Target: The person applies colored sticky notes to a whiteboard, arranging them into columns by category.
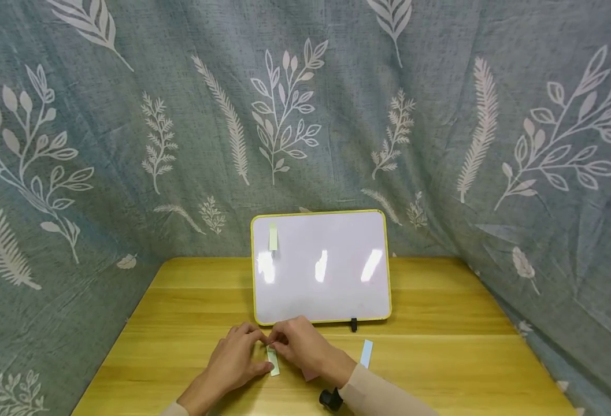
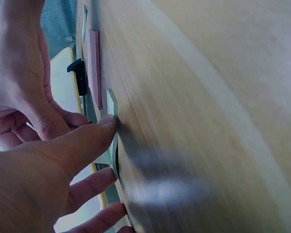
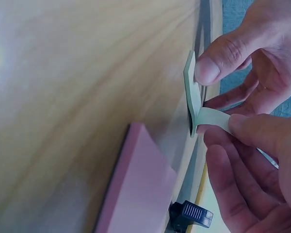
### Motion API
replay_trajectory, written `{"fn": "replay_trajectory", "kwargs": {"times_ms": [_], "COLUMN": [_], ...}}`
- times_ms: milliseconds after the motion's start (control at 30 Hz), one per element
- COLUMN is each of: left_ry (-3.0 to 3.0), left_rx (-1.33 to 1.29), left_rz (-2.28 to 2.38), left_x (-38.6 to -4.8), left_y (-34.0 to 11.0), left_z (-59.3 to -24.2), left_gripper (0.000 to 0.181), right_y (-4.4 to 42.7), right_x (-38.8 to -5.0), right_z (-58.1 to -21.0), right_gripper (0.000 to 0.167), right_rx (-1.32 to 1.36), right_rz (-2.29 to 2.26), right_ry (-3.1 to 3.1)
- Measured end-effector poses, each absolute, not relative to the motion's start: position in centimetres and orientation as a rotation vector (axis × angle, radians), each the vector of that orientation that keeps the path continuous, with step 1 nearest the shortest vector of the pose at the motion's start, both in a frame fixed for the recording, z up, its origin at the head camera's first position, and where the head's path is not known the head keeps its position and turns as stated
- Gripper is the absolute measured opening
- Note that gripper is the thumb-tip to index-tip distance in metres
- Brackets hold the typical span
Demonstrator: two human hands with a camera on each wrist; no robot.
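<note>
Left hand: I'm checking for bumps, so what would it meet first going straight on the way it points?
Most likely the right hand, whose fingers are just ahead of the left hand in the head view; the whiteboard stands beyond. Depth is hard to judge, so it might narrowly pass.

A right hand (image 1: 305, 346) hides much of a pink pad (image 1: 310, 375) from the head camera, while the left hand (image 2: 43, 179) runs off the left wrist view's edge.

Left hand (image 2: 51, 167) holding green pad (image 2: 112, 102), pink pad (image 2: 94, 70) beyond, probably a black clip (image 2: 79, 76)
</note>
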State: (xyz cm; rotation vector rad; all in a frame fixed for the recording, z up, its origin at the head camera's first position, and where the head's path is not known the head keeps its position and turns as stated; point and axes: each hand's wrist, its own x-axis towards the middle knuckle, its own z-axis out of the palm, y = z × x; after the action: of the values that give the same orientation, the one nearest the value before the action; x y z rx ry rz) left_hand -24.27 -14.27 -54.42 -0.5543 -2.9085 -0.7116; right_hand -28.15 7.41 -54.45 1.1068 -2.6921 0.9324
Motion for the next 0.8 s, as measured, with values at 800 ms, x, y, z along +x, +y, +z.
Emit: {"fn": "replay_trajectory", "kwargs": {"times_ms": [800], "left_ry": [-2.919], "left_rx": [-0.56], "left_rz": [-0.711], "left_x": [-24.4], "left_y": [-14.0], "left_z": [-54.1], "left_gripper": [0.051], "right_y": [7.7], "right_x": [-29.3], "right_z": [-53.3], "right_gripper": [0.007], "right_rx": [0.889], "right_rz": [1.047], "right_ry": [-2.64]}}
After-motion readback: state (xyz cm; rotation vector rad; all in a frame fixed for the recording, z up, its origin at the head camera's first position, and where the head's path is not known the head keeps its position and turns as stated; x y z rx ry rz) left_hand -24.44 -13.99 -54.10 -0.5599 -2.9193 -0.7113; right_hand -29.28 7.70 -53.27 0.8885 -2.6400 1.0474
